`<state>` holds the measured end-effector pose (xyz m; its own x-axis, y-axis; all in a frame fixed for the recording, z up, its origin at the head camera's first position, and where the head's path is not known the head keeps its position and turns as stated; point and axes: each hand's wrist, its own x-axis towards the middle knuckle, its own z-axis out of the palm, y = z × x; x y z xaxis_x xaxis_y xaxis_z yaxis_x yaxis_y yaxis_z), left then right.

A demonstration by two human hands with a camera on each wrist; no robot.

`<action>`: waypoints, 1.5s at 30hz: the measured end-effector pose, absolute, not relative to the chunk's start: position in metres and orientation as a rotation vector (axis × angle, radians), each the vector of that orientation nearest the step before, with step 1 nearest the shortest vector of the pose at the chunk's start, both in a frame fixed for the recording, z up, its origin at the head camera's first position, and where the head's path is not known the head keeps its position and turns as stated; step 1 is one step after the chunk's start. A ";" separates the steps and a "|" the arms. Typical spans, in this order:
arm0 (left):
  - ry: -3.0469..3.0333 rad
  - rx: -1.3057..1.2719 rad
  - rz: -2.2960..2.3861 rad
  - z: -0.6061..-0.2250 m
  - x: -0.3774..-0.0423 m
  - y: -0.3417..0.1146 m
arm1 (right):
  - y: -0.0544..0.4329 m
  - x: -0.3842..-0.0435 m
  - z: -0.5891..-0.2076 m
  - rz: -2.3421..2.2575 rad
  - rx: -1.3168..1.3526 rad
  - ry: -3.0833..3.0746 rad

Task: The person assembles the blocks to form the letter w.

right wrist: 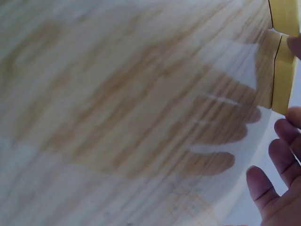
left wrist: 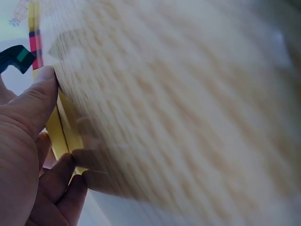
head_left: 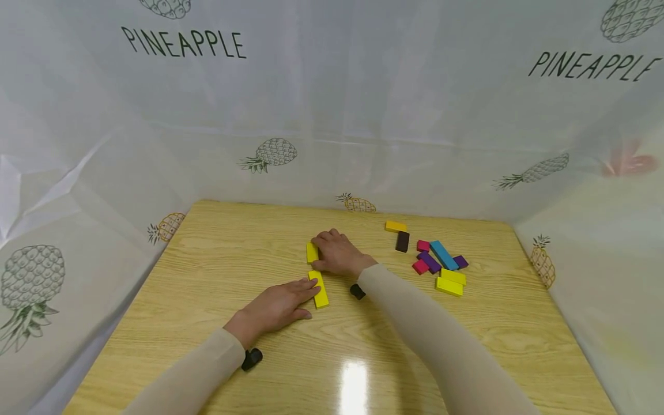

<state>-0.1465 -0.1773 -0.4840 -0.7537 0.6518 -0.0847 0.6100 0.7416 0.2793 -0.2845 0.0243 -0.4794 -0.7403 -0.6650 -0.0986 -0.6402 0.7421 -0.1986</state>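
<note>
Two yellow blocks lie nearly end to end at mid-table. My left hand (head_left: 277, 305) rests its outstretched fingers on the nearer, longer yellow block (head_left: 321, 294), the thumb standing apart from it. With thumb and index finger, my right hand (head_left: 338, 255) pinches the farther yellow block (head_left: 312, 252) at its two ends. In the right wrist view, that block (right wrist: 283, 77) lies flat, its end close to the longer block (right wrist: 286, 14). The left wrist view has fingertips right at the yellow block's side (left wrist: 57, 134).
To the right lie loose blocks: an orange one (head_left: 396, 226), a dark brown one (head_left: 402, 241), a blue one (head_left: 444, 255), two red, two purple, and two yellow ones side by side (head_left: 449, 286). A pineapple-print sheet (head_left: 311, 115) stands around the wooden table (head_left: 233, 242).
</note>
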 end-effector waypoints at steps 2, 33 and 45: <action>2.765 1.014 0.358 -0.485 -0.147 -0.178 | 0.026 -0.285 -0.480 -0.248 -1.038 2.782; 2.747 0.983 0.379 -0.485 -0.148 -0.178 | 0.032 -0.281 -0.486 -0.323 -1.100 2.762; 2.751 0.981 0.388 -0.488 -0.147 -0.179 | 0.033 -0.276 -0.488 -0.265 -1.135 2.786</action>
<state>-0.1470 -0.1789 -0.4883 -0.7614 0.6414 -0.0945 0.5901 0.7460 0.3086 -0.2765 0.0333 -0.4878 -0.7110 -0.7017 -0.0463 -0.6803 0.7030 -0.2072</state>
